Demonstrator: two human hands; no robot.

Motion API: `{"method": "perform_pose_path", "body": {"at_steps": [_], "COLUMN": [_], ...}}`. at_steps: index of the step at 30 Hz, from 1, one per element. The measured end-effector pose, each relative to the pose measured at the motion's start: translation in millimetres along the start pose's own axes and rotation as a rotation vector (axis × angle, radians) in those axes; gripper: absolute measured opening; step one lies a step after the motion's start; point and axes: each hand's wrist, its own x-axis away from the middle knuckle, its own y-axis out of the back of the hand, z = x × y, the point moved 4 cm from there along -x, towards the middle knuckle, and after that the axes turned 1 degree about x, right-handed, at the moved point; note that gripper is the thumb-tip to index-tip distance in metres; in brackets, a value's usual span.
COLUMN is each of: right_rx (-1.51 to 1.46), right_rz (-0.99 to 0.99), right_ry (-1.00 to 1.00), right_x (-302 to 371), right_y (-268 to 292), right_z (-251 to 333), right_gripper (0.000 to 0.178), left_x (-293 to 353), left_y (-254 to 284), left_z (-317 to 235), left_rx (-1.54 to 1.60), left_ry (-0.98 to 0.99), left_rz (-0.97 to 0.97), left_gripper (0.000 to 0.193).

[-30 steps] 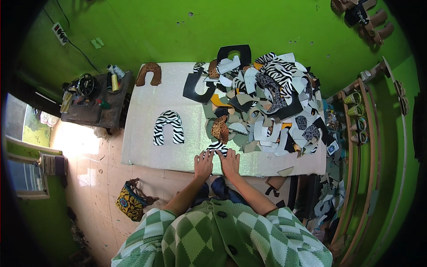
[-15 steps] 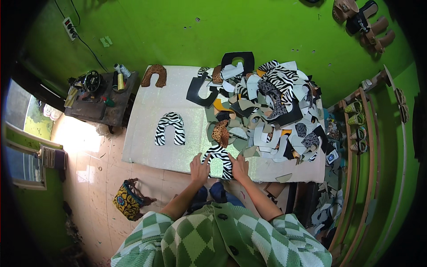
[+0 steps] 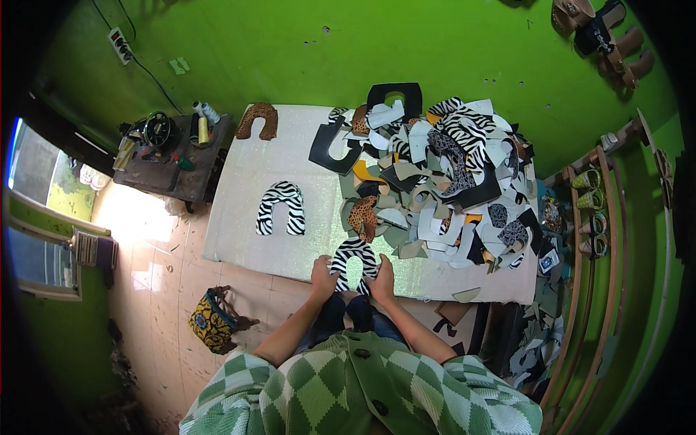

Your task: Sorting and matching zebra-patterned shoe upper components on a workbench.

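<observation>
A zebra-print U-shaped piece (image 3: 354,250) is at the near edge of the pale table (image 3: 235,210), its curve pointing away from me. My left hand (image 3: 324,278) grips its left leg. On its right leg my right hand (image 3: 381,280) is closed, thumb and fingers at the edge. Farther left lies a padded-looking zebra-print piece of like shape (image 3: 281,208), apart from my hands. A leopard-print U-shaped piece (image 3: 258,120) rests at the far left corner. Just beyond the held piece is a leopard-print scrap (image 3: 361,220).
Scraps (image 3: 435,199) are heaped across the table's right half. A sewing machine (image 3: 154,130) with thread cones (image 3: 203,130) stands at the left. A patterned stool (image 3: 212,320) is on the floor. Sandals (image 3: 591,188) hang on a wooden rack at the right.
My fingers, earlier laid on the zebra-print piece, now close around its two legs. My hands have drawn slightly nearer together and the piece has shifted a little toward me.
</observation>
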Motion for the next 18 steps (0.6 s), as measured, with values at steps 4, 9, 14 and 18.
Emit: {"method": "perform_pose_path", "body": {"at_steps": [4, 9, 14, 18], "right_rx": [-0.213, -0.336, -0.392, -0.407], "right_rz": [0.099, 0.054, 0.111, 0.088], "right_ry": [-0.123, -0.133, -0.071, -0.040], "right_x": [-1.2, -8.6, -33.8, -67.7], "right_y": [1.5, 3.8, -13.9, -53.8], "right_z": [-16.4, -11.6, 27.1, 69.2], "right_gripper": [0.042, 0.017, 0.020, 0.018], "left_x": [-4.0, -12.1, -50.5, -95.4], "left_y": [2.9, 15.7, 59.4, 109.8], "left_z": [11.8, 28.1, 29.5, 43.5], "left_rx": [0.026, 0.307, 0.428, 0.539], "left_ry": [-0.029, 0.103, 0.090, 0.024], "left_rz": [0.021, 0.067, 0.101, 0.051], "left_gripper": [0.041, 0.022, 0.019, 0.018]}}
